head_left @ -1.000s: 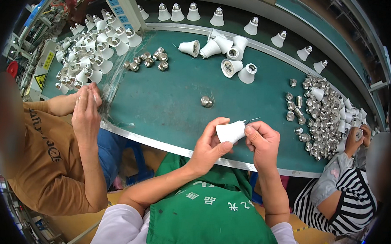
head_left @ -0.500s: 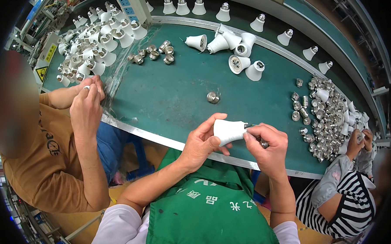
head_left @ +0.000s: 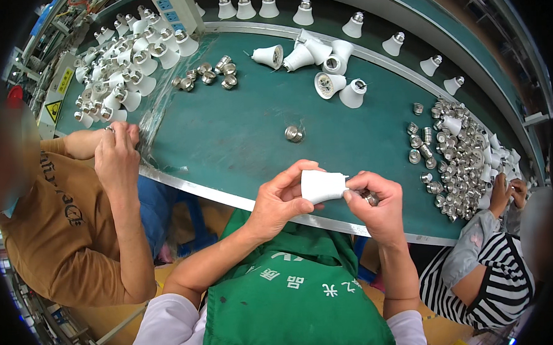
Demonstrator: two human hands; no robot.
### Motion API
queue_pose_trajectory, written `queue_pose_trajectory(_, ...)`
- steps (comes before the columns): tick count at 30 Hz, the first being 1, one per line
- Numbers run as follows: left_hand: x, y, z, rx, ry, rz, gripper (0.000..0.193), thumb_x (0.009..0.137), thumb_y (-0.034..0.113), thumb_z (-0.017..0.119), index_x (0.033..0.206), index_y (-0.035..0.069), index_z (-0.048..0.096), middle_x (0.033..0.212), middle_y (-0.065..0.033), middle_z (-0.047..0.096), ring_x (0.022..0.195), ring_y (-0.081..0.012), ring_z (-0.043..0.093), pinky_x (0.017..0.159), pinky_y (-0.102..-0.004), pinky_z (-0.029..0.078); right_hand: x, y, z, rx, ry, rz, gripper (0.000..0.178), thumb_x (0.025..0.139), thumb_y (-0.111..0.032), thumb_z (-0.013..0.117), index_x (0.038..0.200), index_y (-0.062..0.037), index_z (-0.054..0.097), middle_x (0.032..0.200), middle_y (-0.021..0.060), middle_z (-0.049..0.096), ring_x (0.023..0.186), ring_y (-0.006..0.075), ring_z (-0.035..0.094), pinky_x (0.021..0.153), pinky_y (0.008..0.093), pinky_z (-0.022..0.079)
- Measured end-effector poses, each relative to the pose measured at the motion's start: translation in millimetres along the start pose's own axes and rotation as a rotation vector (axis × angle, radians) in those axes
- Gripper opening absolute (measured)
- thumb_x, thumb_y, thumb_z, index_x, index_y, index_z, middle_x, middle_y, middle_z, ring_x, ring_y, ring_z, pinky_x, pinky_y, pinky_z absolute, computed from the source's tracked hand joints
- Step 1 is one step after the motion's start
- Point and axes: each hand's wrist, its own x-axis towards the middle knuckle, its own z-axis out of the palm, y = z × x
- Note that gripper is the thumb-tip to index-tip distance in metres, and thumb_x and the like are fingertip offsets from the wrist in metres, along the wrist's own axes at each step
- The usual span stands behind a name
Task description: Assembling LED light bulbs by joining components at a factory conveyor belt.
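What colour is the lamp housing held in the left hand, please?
The lamp housing is white; it shows best in the head view.

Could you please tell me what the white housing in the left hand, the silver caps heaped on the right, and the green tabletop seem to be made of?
White housing: probably matt plastic, given its even, soft shading, though coated metal is possible.
Silver caps: apparently shiny metal, from their bright glints.
Green tabletop: perhaps a rubber or vinyl sheet, dull with scuffs.
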Motion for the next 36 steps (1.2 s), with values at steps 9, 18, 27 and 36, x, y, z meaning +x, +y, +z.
queue_pose_trajectory(9,-2,8,3,0.163,0.165,0.026,0.062,0.077,0.037,0.067,0.119,0.001,0.041,0.104,-0.0106,0.054,0.088,-0.0180,0.057,0.074,-0.0324,0.048,-11,24,-5,0.288,0.119,-0.053,0.034,0.075,0.005,0.052,0.105,-0.0017,0.037,0.095,0.0094,0.050,0.076,0.0110,0.052,0.060,0.0222,0.042)
queue_pose_trajectory(18,1,24,6,1.048,-0.045,0.817,0.051,0.065,0.021,0.073,0.104,-0.002,0.051,0.097,-0.0181,0.052,0.083,-0.0253,0.054,0.070,-0.0330,0.046,-11,23,9,-0.376,0.237,-0.201,0.033,0.071,0.010,0.060,0.102,0.0012,0.052,0.101,0.0125,0.060,0.085,0.0180,0.062,0.072,0.0263,0.052)
queue_pose_trajectory(27,7,17,10,1.079,-0.110,0.841,0.052,0.056,0.017,0.079,0.100,0.002,0.057,0.097,-0.0165,0.053,0.079,-0.0246,0.056,0.060,-0.0318,0.046,-13,17,13,-0.190,0.217,-0.239,0.034,0.068,0.015,0.056,0.099,0.0017,0.051,0.102,0.0134,0.060,0.087,0.0181,0.062,0.075,0.0268,0.052)
queue_pose_trajectory(36,3,18,1,0.672,0.041,0.157,0.034,0.078,0.027,0.059,0.098,0.001,0.050,0.087,-0.0091,0.053,0.071,-0.0146,0.052,0.060,-0.0263,0.043,-4,-3,-3,-0.493,-0.083,-0.443,0.033,0.058,0.002,0.069,0.091,-0.0016,0.063,0.085,0.0082,0.065,0.080,0.0204,0.060,0.081,0.0331,0.039)
